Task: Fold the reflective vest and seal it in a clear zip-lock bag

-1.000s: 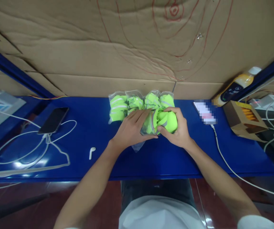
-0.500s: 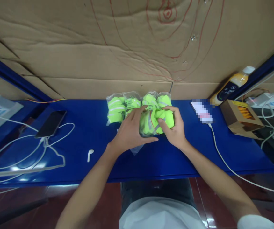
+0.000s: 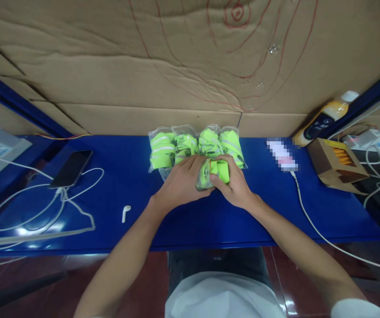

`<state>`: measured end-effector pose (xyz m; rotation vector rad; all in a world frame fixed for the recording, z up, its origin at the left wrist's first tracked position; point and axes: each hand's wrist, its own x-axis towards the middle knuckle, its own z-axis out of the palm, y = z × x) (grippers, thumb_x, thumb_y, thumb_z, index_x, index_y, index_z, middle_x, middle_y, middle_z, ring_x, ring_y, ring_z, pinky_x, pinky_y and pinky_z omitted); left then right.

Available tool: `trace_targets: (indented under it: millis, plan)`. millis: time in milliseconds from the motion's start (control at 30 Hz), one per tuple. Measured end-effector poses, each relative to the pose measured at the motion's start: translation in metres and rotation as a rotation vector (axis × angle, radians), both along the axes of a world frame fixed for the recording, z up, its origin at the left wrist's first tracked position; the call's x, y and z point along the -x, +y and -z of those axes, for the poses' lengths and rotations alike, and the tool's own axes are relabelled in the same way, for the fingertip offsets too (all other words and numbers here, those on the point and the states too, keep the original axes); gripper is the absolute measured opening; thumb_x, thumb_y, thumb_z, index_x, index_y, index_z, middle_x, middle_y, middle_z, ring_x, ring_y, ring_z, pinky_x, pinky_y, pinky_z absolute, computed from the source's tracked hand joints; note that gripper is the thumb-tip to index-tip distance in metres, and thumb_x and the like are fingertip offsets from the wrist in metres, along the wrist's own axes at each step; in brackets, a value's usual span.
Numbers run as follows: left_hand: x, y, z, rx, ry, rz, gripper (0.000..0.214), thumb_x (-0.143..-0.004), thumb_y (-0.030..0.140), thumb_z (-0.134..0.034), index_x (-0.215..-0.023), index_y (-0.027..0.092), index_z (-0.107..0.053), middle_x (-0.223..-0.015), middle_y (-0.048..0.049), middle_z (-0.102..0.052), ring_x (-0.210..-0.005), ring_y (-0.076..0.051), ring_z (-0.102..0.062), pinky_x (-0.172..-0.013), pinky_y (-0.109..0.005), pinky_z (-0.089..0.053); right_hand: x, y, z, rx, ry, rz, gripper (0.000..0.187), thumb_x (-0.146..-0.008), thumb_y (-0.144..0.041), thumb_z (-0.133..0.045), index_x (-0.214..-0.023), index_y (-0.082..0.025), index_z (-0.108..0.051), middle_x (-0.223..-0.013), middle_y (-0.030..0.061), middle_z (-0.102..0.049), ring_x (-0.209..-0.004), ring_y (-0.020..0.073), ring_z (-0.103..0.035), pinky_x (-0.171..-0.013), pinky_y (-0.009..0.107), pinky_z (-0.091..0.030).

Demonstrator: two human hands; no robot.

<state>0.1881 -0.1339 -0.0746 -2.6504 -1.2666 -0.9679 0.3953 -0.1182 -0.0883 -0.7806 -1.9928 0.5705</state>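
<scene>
Five bright green bundles in clear bags here: one green bundle (image 3: 214, 168) between your hands, four bagged bundles (image 3: 208, 142) in a row along the bench's back edge. Your left hand (image 3: 185, 181) cups its left side; your right hand (image 3: 234, 183) grips the other, thumb pressed across the front. You're holding it over the middle of the blue bench (image 3: 190, 227), just in front of the row, your left hand covering part of the second bundle from the left.

Behind rises a cardboard panel (image 3: 110, 79) with red curves; below, a reddish floor (image 3: 143, 282). To your left, one dark phone (image 3: 71, 169) among white cables (image 3: 92, 216), one earbud (image 3: 126, 213) nearer the front edge. Towards the back right corner: a second phone (image 3: 282, 154), screen blurred, one bottle (image 3: 324, 119), one open cardboard box (image 3: 322, 161).
</scene>
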Motion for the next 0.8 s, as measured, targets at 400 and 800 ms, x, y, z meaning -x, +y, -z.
trace_targets:
  millis: [400,800]
  plan:
    - [0.008,0.003,0.0,0.113,-0.122,-0.098,0.087,-0.073,0.053,-0.092,-0.139,0.019,-0.046,-0.128,-0.0152,-0.068,-0.119,-0.039,-0.07,-0.097,-0.049,-0.061,-0.012,0.009,-0.009,0.137,0.251,-0.088,0.029,-0.088,-0.041,-0.085,-0.106,-0.023,-0.073,-0.103,0.0052,-0.072,-0.088,0.0186,-0.068,-0.074,0.032,-0.058]
    - [0.0,0.003,0.005,0.041,0.033,-0.035,0.083,-0.079,0.036,-0.089,-0.144,0.019,-0.041,-0.132,-0.0171,-0.067,-0.122,-0.039,-0.069,-0.102,-0.05,-0.058,0.012,-0.004,-0.005,0.198,0.171,-0.033,0.023,-0.087,-0.03,-0.082,-0.076,-0.019,-0.065,-0.079,-0.0002,-0.06,-0.069,0.0115,-0.054,-0.063,0.025,-0.048]
